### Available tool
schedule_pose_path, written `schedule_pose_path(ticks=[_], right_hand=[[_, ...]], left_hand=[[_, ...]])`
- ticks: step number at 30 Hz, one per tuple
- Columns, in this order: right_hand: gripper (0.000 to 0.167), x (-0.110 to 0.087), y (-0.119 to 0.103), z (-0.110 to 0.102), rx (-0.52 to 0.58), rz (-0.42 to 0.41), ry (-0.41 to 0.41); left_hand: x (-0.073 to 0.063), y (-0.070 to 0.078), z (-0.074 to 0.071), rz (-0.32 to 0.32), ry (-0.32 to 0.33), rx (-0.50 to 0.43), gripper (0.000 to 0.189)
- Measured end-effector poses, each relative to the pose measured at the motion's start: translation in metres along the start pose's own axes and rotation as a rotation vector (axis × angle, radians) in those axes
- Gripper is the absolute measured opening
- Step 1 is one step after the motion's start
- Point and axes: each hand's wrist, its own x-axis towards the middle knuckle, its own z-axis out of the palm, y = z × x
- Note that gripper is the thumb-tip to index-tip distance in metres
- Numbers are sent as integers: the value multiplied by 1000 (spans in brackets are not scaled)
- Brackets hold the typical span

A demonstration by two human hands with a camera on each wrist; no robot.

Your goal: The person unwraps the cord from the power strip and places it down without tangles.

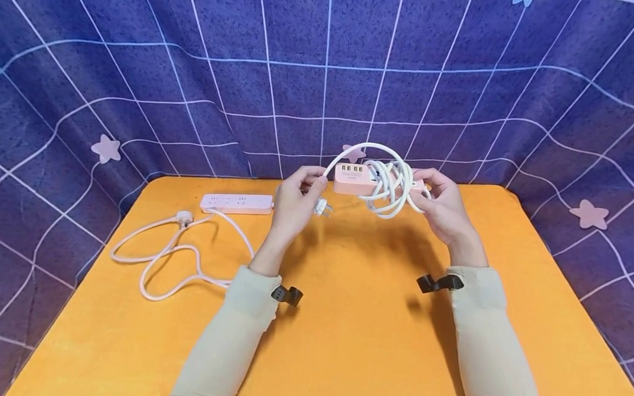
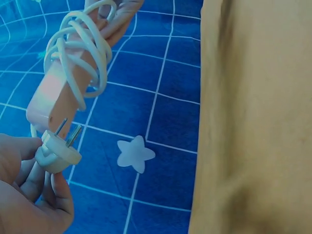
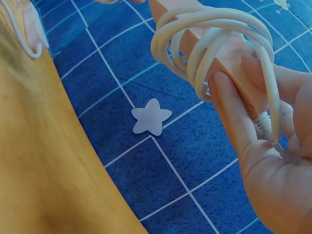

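A pink power strip (image 1: 352,185) with several USB ports is held up above the table, its white cord (image 1: 390,189) wound round it in several loops. My right hand (image 1: 445,207) grips the strip's right end, where the cord leaves it; the right wrist view shows fingers and thumb on either side of the pink body (image 3: 234,73). My left hand (image 1: 297,202) pinches the cord's free end by the plug (image 1: 323,207). In the left wrist view the plug (image 2: 57,153) points its metal prongs toward the strip (image 2: 58,92). An arc of cord runs between the hands.
Another power strip (image 1: 237,202), pale pink, lies at the table's back left. Its cord (image 1: 197,250) spreads in loose loops, with its plug (image 1: 184,218) beside it. Behind the orange table (image 1: 355,338) hangs a blue curtain (image 1: 302,92) with stars and grid lines.
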Motion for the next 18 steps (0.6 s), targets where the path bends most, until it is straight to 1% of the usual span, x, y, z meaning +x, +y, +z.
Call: schedule_pose_path(ticks=[3,9,18], right_hand=[[46,0,0,0,-6,-1,6],[48,0,1,0,1,-2,30],[44,0,1,-1,14,-15,70]], left_hand=[[0,4,-1,13,-3,-3,19],[-1,12,-4,57,-11,35,17],[-3,15,-6,135,-53,28,15]])
